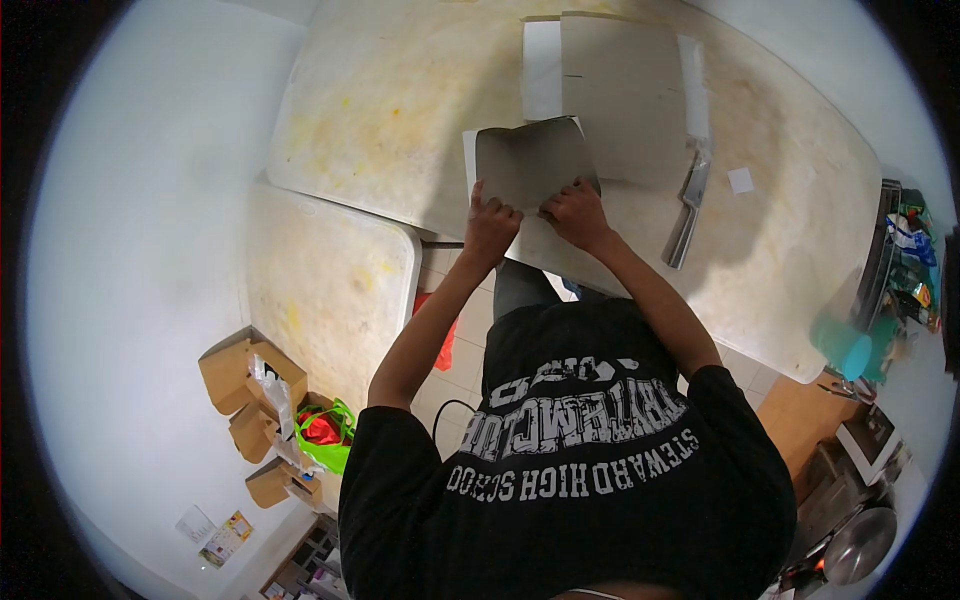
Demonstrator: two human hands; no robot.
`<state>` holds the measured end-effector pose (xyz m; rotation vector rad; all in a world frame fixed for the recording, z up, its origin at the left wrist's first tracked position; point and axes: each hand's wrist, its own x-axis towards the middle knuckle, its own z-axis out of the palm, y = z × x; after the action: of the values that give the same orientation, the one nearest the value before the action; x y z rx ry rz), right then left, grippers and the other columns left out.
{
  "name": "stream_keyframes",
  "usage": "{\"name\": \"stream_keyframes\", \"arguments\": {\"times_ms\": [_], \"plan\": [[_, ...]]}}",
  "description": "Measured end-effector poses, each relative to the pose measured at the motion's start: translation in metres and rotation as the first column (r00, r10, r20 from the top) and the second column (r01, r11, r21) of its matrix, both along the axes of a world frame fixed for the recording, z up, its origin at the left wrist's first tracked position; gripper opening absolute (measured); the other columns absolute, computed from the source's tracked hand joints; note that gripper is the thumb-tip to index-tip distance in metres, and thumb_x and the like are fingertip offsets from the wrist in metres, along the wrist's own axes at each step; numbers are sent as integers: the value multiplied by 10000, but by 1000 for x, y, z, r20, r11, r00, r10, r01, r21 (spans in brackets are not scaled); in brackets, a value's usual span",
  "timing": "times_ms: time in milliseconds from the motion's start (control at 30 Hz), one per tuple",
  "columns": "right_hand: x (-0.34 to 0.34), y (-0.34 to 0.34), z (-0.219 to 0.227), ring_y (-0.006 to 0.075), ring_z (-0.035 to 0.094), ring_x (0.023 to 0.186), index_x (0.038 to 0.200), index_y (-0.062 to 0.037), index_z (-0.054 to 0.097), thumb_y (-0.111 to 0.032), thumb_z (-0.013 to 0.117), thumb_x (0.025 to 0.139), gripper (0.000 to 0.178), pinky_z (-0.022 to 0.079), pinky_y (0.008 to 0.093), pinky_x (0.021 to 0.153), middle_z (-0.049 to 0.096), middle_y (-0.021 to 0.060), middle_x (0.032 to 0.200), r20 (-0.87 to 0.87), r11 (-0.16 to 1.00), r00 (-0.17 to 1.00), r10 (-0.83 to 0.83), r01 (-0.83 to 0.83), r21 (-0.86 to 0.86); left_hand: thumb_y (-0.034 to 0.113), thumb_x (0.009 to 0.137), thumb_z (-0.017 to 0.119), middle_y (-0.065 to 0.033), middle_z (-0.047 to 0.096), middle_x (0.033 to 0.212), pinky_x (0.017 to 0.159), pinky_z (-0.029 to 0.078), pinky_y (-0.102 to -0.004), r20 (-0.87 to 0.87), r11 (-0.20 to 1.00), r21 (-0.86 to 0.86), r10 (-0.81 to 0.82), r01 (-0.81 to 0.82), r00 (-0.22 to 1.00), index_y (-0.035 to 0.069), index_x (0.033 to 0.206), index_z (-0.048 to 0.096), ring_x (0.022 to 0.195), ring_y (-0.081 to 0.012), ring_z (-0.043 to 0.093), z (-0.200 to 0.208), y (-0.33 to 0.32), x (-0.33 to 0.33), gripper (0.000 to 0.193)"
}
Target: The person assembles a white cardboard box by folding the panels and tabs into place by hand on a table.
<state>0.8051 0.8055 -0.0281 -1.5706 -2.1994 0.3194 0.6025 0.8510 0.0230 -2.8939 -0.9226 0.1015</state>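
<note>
Both my hands hold the near edge of a grey cardboard sheet (pixel 536 163), which curves upward and shows a white strip along its left side. My left hand (pixel 490 225) is closed at the lower left corner, one digit stretched up along the side. My right hand (pixel 577 212) pinches the lower right part, its fingers curled. Just beyond lies a larger flat grey cardboard piece (pixel 630 100) with white side strips and a short slit. A knife (pixel 687 208) with a metallic look rests to the right of my right hand, touching the larger piece's near right corner.
A small white paper square (pixel 740 181) lies on the stained table (pixel 790 270), right of the knife. A turquoise cup (pixel 842 347) stands at the right edge. A second table (pixel 330 280) adjoins at left, near open cardboard boxes (pixel 250 370) and a green bag (pixel 328 452).
</note>
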Motion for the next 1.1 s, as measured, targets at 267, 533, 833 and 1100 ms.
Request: {"name": "stream_keyframes", "arguments": {"times_ms": [267,533,833,1100], "plan": [[-4,-1,2,228,686,834,892,-188,731,-175,614,838,130,430,492,928,713,33,816,43,997,999,33,-36,64,145,806,642,24,671,761,1153,249,-554,326,1000,3,-15,14,945,175,761,689,847,-175,650,-10,0,-22,72],[-12,-4,3,175,633,929,836,-190,716,-243,692,799,69,425,464,930,685,-6,846,133,993,990,45,-60,106,108,826,618,-37,705,766,1110,317,-516,-87,996,-82,21,-28,996,196,829,740,795,-193,679,15,13,0,150],[-8,13,44,203,611,983,815,-187,737,-282,746,783,101,331,527,1011,716,-3,857,54,994,997,-56,51,95,202,880,622,-77,710,787,1033,392,-475,-202,961,-259,43,-96,978,263,904,765,789,-240,701,68,52,18,157],[0,15,63,160,600,984,795,-223,746,-288,758,780,67,256,500,1052,722,-31,836,-32,989,994,-105,108,101,232,870,662,-62,723,866,1026,398,-457,-243,928,-358,16,-105,970,264,983,763,845,-258,695,89,67,24,155]]}}
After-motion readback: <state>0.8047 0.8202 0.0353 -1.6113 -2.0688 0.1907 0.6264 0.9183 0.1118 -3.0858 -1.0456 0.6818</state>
